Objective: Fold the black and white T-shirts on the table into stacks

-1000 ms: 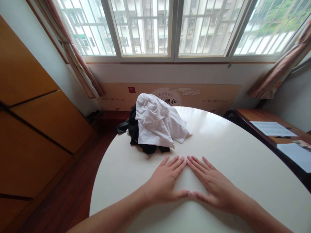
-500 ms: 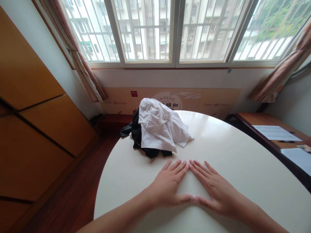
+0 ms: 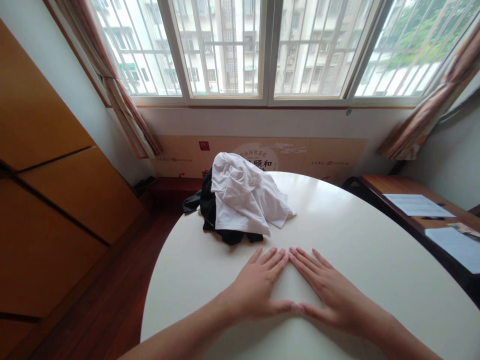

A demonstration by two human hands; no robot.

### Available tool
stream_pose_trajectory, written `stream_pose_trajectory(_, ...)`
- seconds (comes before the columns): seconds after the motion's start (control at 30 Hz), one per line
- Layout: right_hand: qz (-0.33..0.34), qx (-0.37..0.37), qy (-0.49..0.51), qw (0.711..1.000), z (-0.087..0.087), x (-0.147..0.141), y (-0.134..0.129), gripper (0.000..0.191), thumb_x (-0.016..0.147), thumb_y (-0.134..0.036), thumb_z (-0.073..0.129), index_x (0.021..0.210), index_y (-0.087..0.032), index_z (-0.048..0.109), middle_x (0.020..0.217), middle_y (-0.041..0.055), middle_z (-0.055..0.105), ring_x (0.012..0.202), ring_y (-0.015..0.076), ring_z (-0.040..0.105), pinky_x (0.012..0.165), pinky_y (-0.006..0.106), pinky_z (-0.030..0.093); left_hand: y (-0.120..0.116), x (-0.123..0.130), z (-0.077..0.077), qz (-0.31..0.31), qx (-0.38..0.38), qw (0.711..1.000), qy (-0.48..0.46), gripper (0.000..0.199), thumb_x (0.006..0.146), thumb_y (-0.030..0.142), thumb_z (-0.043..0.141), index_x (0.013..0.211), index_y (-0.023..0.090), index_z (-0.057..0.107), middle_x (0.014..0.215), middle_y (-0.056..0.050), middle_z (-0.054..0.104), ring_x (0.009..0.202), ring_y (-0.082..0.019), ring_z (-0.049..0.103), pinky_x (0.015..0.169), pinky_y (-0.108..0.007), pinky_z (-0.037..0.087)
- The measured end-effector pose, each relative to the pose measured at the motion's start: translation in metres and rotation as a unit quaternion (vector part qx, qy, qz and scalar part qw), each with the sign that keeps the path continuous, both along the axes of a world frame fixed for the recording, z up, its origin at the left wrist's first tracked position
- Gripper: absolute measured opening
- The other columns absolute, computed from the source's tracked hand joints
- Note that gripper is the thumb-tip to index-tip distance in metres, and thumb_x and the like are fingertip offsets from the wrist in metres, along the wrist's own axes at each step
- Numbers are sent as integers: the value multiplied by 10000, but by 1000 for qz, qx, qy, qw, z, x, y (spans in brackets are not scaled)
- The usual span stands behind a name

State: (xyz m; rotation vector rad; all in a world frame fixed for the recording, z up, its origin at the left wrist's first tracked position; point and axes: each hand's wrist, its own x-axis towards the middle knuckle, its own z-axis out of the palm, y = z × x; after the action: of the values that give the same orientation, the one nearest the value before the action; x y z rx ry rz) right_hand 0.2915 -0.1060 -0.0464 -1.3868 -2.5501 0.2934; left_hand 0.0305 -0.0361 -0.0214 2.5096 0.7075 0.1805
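My left hand (image 3: 255,287) lies flat on the white round table (image 3: 180,295), fingers stretched out and holding nothing. Beside it, my right hand (image 3: 326,290) rests flat as well, its thumb tip and fingertips meeting those of the left. A crumpled white garment (image 3: 243,195) lies just beyond the left fingertips, heaped on top of black cloth (image 3: 229,236). Some of the dark cloth reaches the table's far left edge.
At the right, a brown wooden desk (image 3: 390,184) carries papers (image 3: 417,205) and a dark pen (image 3: 433,218). Orange-brown cabinets (image 3: 56,220) stand at the left. A printed board (image 3: 330,155) is below the barred window, with curtains (image 3: 127,120) at the sides.
The whole view has shifted slightly, so the scene sits a little further left. Both hands keep the same pose on the table, and the cloth heap is unchanged.
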Motion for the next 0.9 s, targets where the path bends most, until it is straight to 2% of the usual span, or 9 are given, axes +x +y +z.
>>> stream_pose_trajectory(0.4,-1,-13,-19,1000,-4,2,3,948,1035,-662,515,1738,-261,20,1757,106,208,1628,316,222,1312,634,208,0,-1,-3,-9,7,1000,3,1093,904,871,516,1730,238,180,1762,-118,217,1640,-361,200,1344,-579,99)
stream_pose_trajectory(0.57,-2,-8,-10,1000,-3,1,2,892,1034,-638,531,1740,-233,166,1751,122,257,1622,323,254,1312,631,217,1,-2,-1,-16,0,1000,2,1079,921,850,515,1731,224,174,1762,-107,235,1644,-358,192,1349,-573,75)
stream_pose_trajectory(0.67,2,19,16,1000,-3,0,2,825,1018,-568,595,1701,-203,310,1707,158,381,1589,351,346,1292,638,274,0,-1,-1,-15,13,1000,-2,1052,918,813,571,1715,211,241,1751,-133,282,1632,-374,232,1341,-596,120)
stream_pose_trajectory(0.73,-3,71,65,995,-3,-1,3,619,1030,-422,604,1594,-200,476,1589,167,556,1513,345,475,1257,609,353,-2,2,1,-5,31,999,-15,900,937,706,633,1640,193,405,1711,-162,379,1604,-390,302,1320,-614,189)
stream_pose_trajectory(0.8,-17,139,135,981,-1,-4,3,360,1038,-260,566,1391,-207,612,1350,142,719,1357,308,617,1184,544,444,-5,4,5,17,38,998,-47,624,967,528,659,1475,175,578,1578,-169,558,1509,-367,460,1274,-574,317)
stream_pose_trajectory(0.83,-24,166,167,972,1,-6,3,252,1037,-202,545,1270,-212,643,1206,118,755,1240,284,673,1114,496,496,-7,5,8,31,35,997,-67,491,976,442,650,1385,172,629,1465,-158,644,1412,-339,557,1222,-530,399)
stream_pose_trajectory(0.9,-38,193,208,958,4,-9,3,126,1037,-152,522,1057,-220,626,954,64,726,970,235,704,906,396,552,-10,6,13,61,19,993,-100,307,979,336,621,1239,180,672,1219,-112,733,1154,-271,688,1057,-434,528)
